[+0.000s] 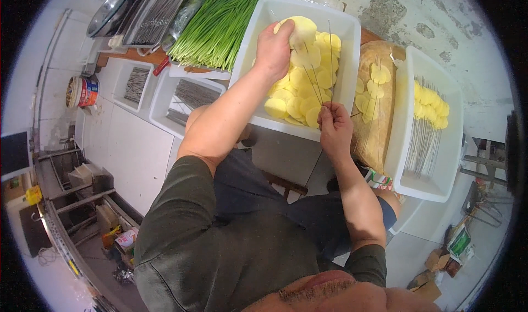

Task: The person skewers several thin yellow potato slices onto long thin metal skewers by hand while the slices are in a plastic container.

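Note:
My left hand (272, 52) grips a stack of thin, round, pale-yellow slices (304, 28), probably potato, above a white plastic tub (351, 43). My right hand (336, 124) pinches the lower ends of several thin metal skewers (317, 85) at the tub's near right edge. Two of these skewers run up toward a slice (308, 57) just below the stack; whether they pierce it is hard to tell. Another skewer (330, 60) stands apart to the right with no slice on it. Loose yellow slices (295, 105) fill much of the tub.
To the right, a thick wooden chopping board (373, 140) bears skewered slices (376, 90). Beyond it, a white tub (447, 180) holds rows of skewered slices (431, 105). Left are green garlic chives (222, 27), a metal tray of skewers (163, 13), white skewer bins (187, 87) and a bucket (82, 91).

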### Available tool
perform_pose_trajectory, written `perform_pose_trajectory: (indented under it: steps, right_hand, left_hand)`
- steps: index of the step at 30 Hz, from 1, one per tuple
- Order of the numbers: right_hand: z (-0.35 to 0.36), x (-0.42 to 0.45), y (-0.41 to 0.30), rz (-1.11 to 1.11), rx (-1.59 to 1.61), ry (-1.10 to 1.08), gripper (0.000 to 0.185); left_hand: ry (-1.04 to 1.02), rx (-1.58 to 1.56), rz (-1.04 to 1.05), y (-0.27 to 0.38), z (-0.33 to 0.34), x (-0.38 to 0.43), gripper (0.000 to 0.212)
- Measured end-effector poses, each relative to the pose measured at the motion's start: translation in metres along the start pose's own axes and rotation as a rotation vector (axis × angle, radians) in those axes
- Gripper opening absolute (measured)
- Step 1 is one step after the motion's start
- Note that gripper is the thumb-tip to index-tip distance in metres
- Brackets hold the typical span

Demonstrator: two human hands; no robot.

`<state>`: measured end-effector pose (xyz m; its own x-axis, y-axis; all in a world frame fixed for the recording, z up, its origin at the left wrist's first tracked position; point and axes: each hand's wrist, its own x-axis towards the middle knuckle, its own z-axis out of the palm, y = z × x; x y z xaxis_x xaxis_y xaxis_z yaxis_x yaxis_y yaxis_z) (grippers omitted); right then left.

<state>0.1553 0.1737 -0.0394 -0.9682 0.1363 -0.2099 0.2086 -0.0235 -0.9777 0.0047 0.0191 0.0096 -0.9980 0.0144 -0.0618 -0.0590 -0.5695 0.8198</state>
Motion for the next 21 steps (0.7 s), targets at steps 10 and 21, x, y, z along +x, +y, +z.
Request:
perform_pose_trajectory:
  steps: [10,21]
  right_hand:
    - [0.004,0.004,0.018,-0.141,-0.076,0.011,0.013]
    - [0.01,0.01,0.014,-0.136,-0.093,0.019,0.012]
  left_hand:
    - [0.107,0.0,0.018,0.006,0.001,-0.002,0.031]
    - [0.122,-0.006,-0.022,0.011,0.0,-0.001,0.025]
